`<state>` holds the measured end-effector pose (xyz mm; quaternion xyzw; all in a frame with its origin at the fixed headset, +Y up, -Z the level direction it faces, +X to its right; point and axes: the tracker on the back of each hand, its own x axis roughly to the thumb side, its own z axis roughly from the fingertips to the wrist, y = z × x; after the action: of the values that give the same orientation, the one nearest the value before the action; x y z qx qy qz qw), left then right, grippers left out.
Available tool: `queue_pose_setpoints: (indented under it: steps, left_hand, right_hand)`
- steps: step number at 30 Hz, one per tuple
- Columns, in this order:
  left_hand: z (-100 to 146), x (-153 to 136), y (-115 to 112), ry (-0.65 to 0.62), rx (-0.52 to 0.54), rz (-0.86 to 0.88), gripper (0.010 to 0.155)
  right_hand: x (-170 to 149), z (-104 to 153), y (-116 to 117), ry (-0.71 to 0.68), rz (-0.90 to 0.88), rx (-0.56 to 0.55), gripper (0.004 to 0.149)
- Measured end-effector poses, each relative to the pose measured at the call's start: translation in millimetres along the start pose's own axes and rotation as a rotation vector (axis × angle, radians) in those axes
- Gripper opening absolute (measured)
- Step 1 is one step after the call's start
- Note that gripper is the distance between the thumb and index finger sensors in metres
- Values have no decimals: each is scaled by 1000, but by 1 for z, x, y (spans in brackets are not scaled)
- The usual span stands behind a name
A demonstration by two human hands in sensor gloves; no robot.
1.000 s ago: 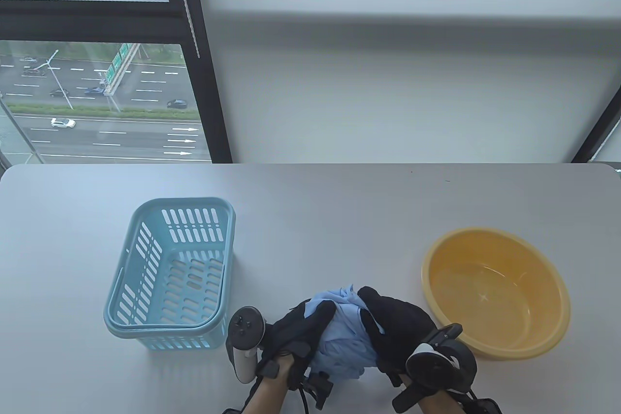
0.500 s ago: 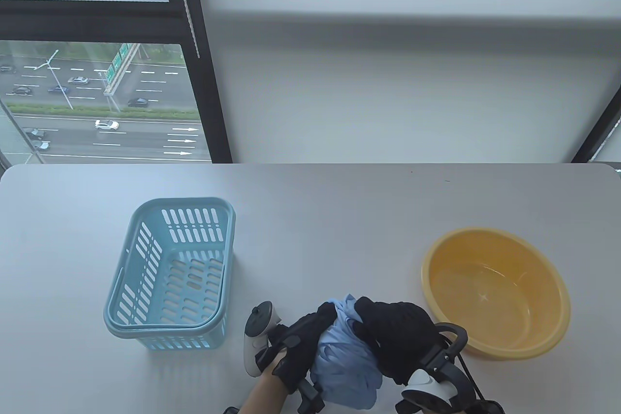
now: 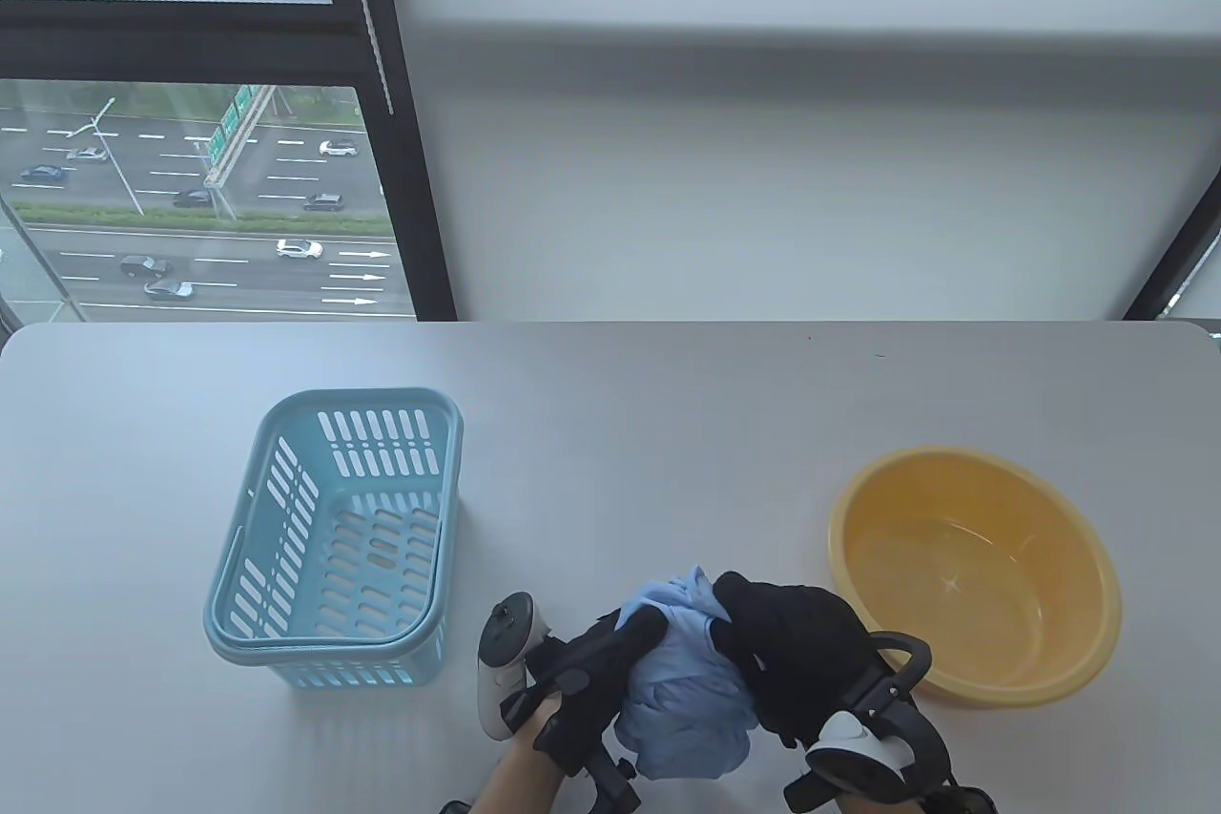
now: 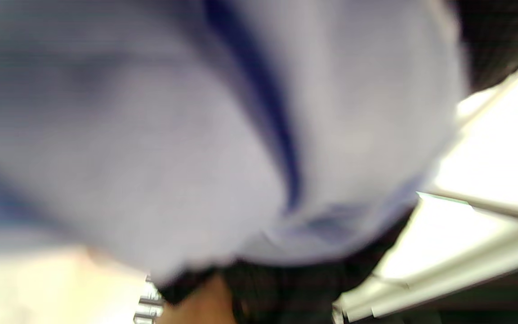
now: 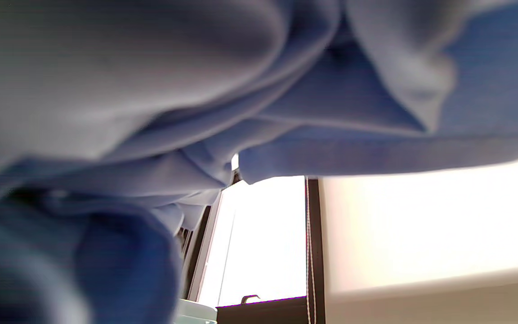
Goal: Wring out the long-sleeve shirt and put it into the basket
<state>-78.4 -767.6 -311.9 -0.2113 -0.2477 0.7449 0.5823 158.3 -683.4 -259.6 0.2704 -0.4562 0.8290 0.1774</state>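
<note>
A bunched light-blue long-sleeve shirt (image 3: 689, 690) is held above the table's front edge, between the basket and the basin. My left hand (image 3: 596, 676) grips its left side and my right hand (image 3: 787, 657) wraps over its right side, fingers curled into the cloth. Blue folds of the shirt (image 4: 187, 135) fill the left wrist view, and the shirt (image 5: 196, 103) also covers most of the right wrist view. The light-blue slotted basket (image 3: 286, 609) stands empty at the left.
A yellow basin (image 3: 1097, 652) sits right of my hands, close to the right tracker. The grey table (image 3: 620, 432) stretches back to a wall and a window with a dark frame (image 3: 410, 184).
Both hands keep their hold on the shirt. They turned against each other and shifted slightly right; the bundle now bulges lower between them. The left tracker swung upright.
</note>
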Motion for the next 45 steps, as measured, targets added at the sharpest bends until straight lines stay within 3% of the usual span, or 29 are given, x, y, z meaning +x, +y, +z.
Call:
queue_pose_setpoints:
  steps: [3, 5, 8, 11, 14, 18, 22, 24, 26, 29, 31, 36, 40, 45]
  left_hand:
    - [1, 17, -5, -67, 16, -190, 100]
    - [5, 27, -4, -137, 116, -268, 90]
    - [16, 49, -2, -232, 305, -365, 79]
    - [35, 81, -1, -403, 471, -575, 76]
    - [61, 117, -3, -556, 679, -899, 76]
    - [96, 148, 0, -677, 981, -1162, 77]
    - [122, 160, 13, -624, 1243, -1247, 78]
    - [131, 162, 23, -511, 1375, -1266, 80]
    - [133, 160, 33, -357, 1437, -1265, 84]
    - [129, 155, 44, -76, 1407, -1277, 95]
    - [125, 151, 46, 1, 1379, -1295, 99]
    - [119, 153, 32, -71, 1377, -1400, 94]
    - [105, 149, 12, -151, 1317, -1561, 82]
    - [70, 127, -15, -367, 951, -1799, 44]
  right_hand:
    - [-7, 1, -1, 41, -24, 8, 48]
    - [-5, -1, -2, 52, -36, 5, 49]
    - [-3, -3, -3, 80, -54, 26, 59]
    - [-9, -1, -4, 116, -60, 46, 72]
    - [-15, 2, 1, 154, -82, 69, 77]
    - [-11, 3, 8, 138, -81, 133, 77]
    - [-6, 2, 10, 108, -62, 154, 76]
    - [-4, 2, 11, 101, -56, 164, 74]
    - [-4, 2, 12, 101, -56, 170, 74]
    - [-3, 1, 12, 104, -56, 182, 74]
    - [-3, 1, 12, 104, -55, 189, 73]
    - [-1, 0, 14, 98, -43, 217, 72]
    - [-1, 0, 16, 95, -30, 240, 69]
    - [1, -1, 16, 79, 7, 217, 54]
